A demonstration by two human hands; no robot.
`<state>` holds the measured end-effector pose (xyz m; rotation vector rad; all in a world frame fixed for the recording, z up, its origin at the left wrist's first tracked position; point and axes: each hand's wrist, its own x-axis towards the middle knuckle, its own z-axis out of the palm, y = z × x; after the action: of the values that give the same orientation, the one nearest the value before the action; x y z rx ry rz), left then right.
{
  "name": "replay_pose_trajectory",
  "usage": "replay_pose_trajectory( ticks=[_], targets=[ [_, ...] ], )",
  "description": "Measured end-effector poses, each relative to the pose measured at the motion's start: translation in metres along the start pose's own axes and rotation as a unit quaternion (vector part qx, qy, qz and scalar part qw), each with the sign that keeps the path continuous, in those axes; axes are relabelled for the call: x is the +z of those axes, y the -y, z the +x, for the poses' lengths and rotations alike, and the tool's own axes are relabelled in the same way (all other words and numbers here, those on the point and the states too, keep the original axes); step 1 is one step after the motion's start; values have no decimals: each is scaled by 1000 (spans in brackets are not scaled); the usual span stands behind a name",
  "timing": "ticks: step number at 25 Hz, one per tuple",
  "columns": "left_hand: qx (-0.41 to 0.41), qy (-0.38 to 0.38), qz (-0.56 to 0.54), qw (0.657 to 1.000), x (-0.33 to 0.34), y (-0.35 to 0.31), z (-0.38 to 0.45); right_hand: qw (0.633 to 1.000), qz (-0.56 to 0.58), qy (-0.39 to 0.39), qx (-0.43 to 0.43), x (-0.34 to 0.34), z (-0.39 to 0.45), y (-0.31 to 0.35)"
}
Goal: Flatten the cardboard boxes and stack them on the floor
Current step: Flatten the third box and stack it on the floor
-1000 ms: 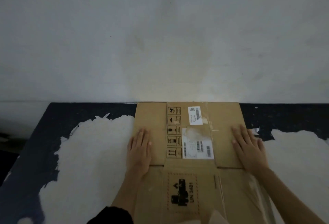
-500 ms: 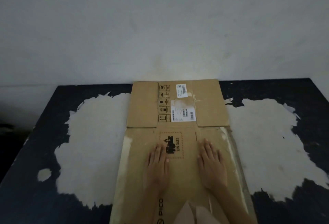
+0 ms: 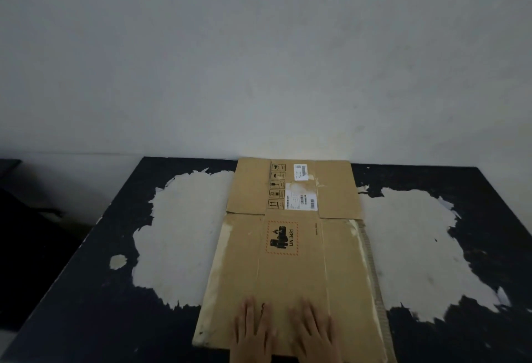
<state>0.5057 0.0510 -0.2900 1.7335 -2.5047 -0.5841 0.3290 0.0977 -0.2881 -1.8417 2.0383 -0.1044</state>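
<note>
Box (image 3: 290,250) already flat, lying on the desk (image 3: 95,290) against the wall. Left hand (image 3: 253,331) and right hand (image 3: 313,334) rest open, palms pressing its near end, gripping nothing. Left to do: move it to the floor; no stack in view.

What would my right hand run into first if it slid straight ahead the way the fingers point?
Nothing stands in its way: the right hand would slide along the flattened cardboard box. Beyond the box's far edge comes the wall, probably first.
</note>
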Motion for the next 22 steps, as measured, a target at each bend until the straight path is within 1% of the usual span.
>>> replay_pose_trajectory(
  ticks=[1, 2, 3, 4, 5, 6, 7, 8, 9, 10, 11, 12, 15, 18, 20, 22],
  targets=[
    [3, 12, -6, 1000, 1, 2, 3, 999, -6, 7, -30, -11, -4, -6],
    [7, 13, 1, 1000, 1, 5, 5, 999, -10, -8, -39, -17, -2, -15],
    [9, 26, 3, 1000, -2, 9, 5, 1000, -7, -15, -25, -12, -1, -22],
    [5, 35, 13, 999, 2, 18, 8, 1000, 20, 20, 0, -11, 0, -22],
    [-1, 60, 17, 998, -1, 21, 9, 998, 49, 33, 36, -25, 2, -20],
    [-13, 73, 24, 997, -14, 17, 10, 994, 60, 30, 91, -44, 3, -17],
    [-36, 86, 39, 995, -36, 10, 10, 987, 57, 37, 143, -55, 6, -20],
    [-76, 101, 35, 991, -51, 9, 14, 983, 30, 41, 175, -61, 10, -22],
    [-104, 115, 71, 985, -57, 7, 15, 976, 48, 70, 202, -65, 10, -25],
    [-112, 151, 61, 980, -62, 9, 16, 967, 51, 101, 229, -69, 11, -28],
    [-136, 183, 47, 973, -68, 11, 21, 963, 45, 114, 238, -73, 10, -30],
    [-145, 205, 45, 967, -76, 10, 24, 963, 48, 111, 239, -76, 8, -31],
    [-187, 189, -6, 964, -87, 12, 30, 957, 83, 94, 260, -77, 1, -33],
    [-255, 125, -87, 955, -90, 17, 30, 946, 119, 51, 298, -76, -3, -39],
    [-285, 108, -92, 948, -93, 11, 27, 945, 128, 33, 300, -81, -6, -47],
    [-298, 104, -84, 945, -92, -1, 20, 944, 136, 36, 297, -89, -8, -61]
  ],
)
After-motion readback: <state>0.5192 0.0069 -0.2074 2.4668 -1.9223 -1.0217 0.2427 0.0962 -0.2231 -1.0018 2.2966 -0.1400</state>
